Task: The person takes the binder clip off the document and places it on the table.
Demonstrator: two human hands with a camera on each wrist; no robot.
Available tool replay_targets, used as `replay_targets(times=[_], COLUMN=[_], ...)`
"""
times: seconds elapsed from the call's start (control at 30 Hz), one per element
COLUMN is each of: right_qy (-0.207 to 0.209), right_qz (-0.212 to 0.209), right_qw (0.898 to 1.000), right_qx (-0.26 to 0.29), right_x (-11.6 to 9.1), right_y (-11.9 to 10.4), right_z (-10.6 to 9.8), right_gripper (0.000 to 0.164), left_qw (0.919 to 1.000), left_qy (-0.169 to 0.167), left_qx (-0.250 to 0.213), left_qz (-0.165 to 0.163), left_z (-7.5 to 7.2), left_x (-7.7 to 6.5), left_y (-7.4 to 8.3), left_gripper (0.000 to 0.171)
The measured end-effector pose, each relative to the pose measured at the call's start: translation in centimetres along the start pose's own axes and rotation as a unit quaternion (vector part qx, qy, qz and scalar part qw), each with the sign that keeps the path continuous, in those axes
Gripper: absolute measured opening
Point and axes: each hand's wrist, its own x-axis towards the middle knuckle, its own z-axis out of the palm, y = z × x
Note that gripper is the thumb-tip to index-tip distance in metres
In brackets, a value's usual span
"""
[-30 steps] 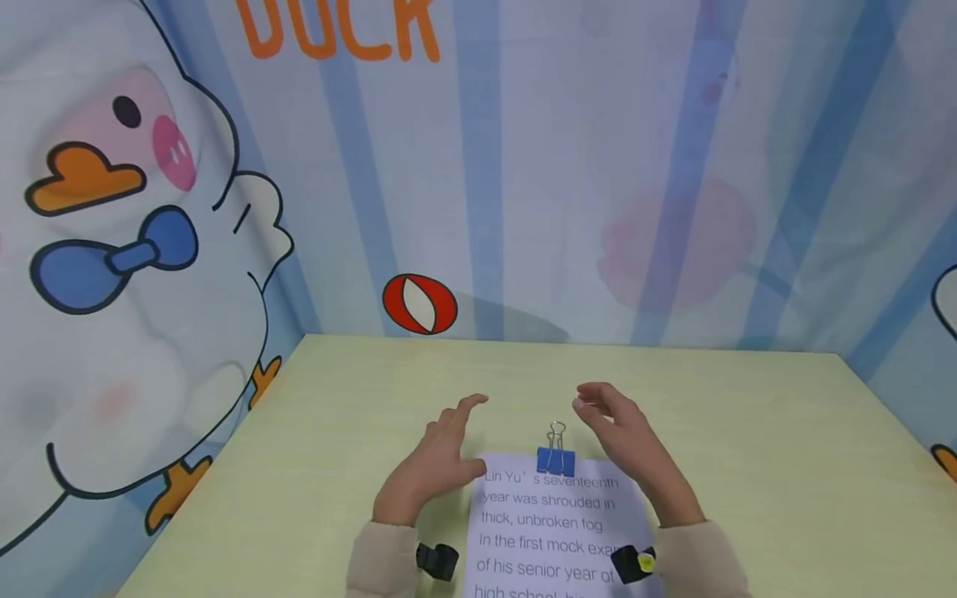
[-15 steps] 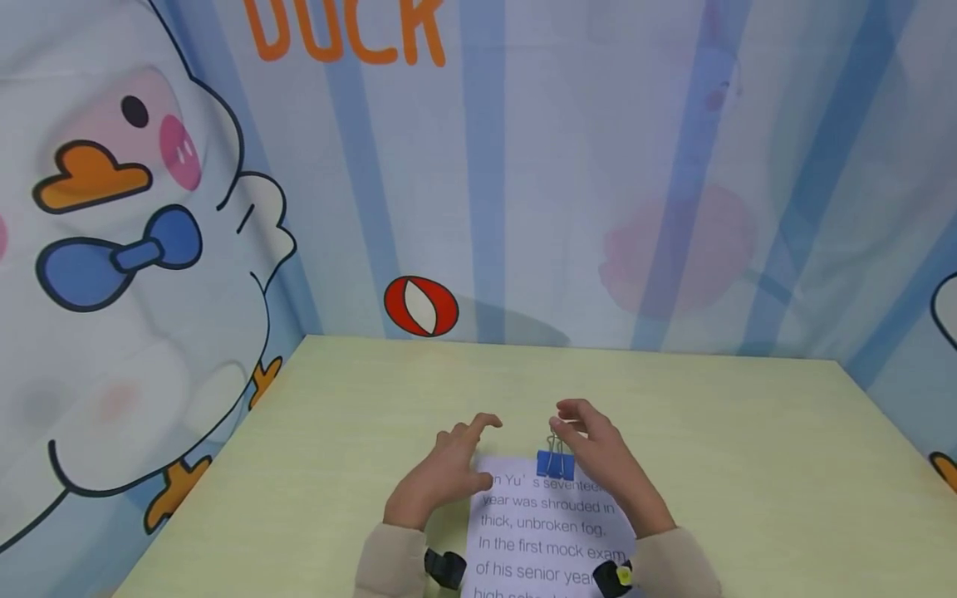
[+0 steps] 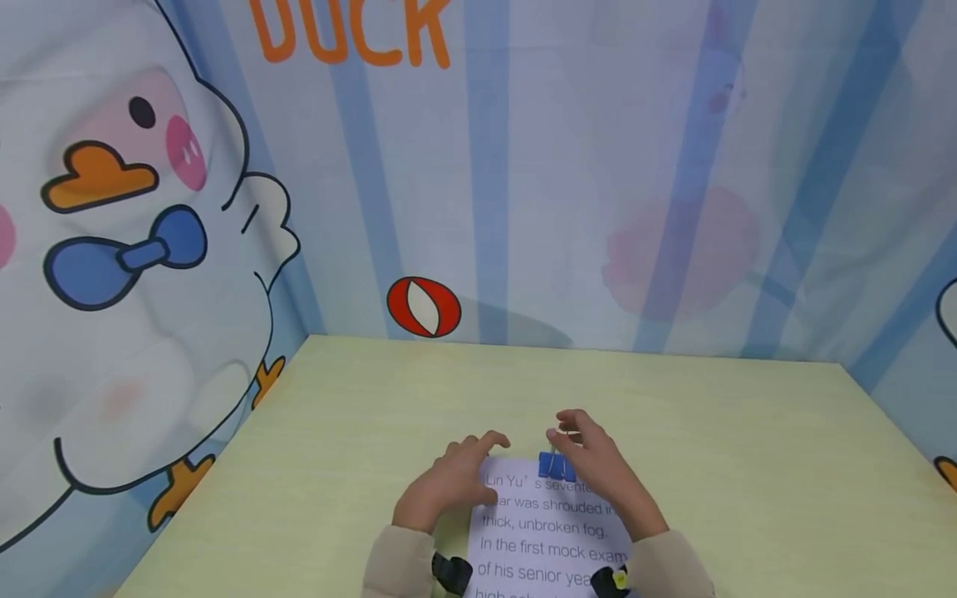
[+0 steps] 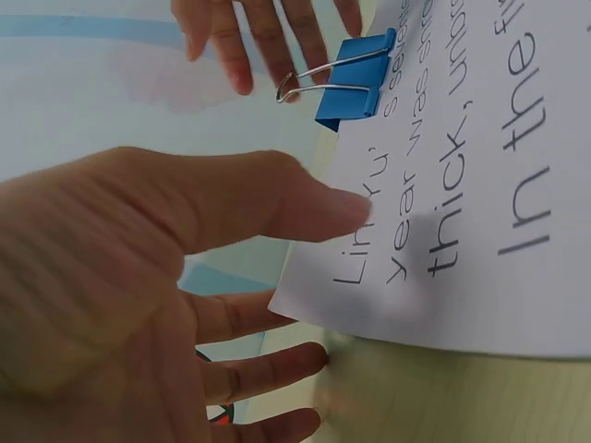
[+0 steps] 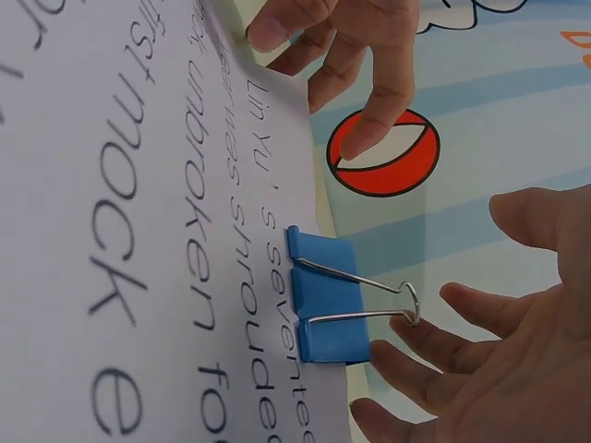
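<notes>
A blue binder clip [image 3: 557, 467] with wire handles clamps the top edge of a printed paper sheet [image 3: 549, 519]. My right hand [image 3: 598, 465] is around the clip's handles in the head view. In the right wrist view the thumb [image 5: 524, 218] stands apart from the fingers, and the fingertips lie close by the wire loop. At the sheet's top left corner is my left hand [image 3: 452, 482], fingers spread. Its thumb [image 4: 319, 208] lies over the printed side in the left wrist view, while the other fingers reach past the corner, one tip partly hidden by the paper.
The sheet lies on a pale yellow table [image 3: 359, 415]. Behind it hangs a light blue striped cloth backdrop [image 3: 546, 166] with a cartoon duck and a red ball print [image 3: 404, 307]. Both wrists wear black straps with small black devices [image 3: 452, 573].
My right hand has moved left and down to the clip's handles. My left hand has shifted slightly right and down over the sheet's corner. The sheet and clip stay nearly in place.
</notes>
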Motion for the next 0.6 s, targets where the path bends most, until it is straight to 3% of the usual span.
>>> replay_targets(times=[0.3,0.6], right_qy=[-0.035,-0.037], right_qz=[0.047,0.031], right_qw=[0.998,0.999], right_qx=[0.008,0.025], right_x=[0.3,0.6], right_y=[1.7,2.5], right_z=[0.3,0.4], right_gripper=[0.053,0.042], left_qw=[0.9994,0.998], left_qy=[0.009,0.025], left_qx=[0.033,0.057], left_qz=[0.003,0.004], left_z=[0.3,0.5], left_x=[-0.4,-0.2], left_y=[0.4,0.3], left_gripper=[0.07,0.068])
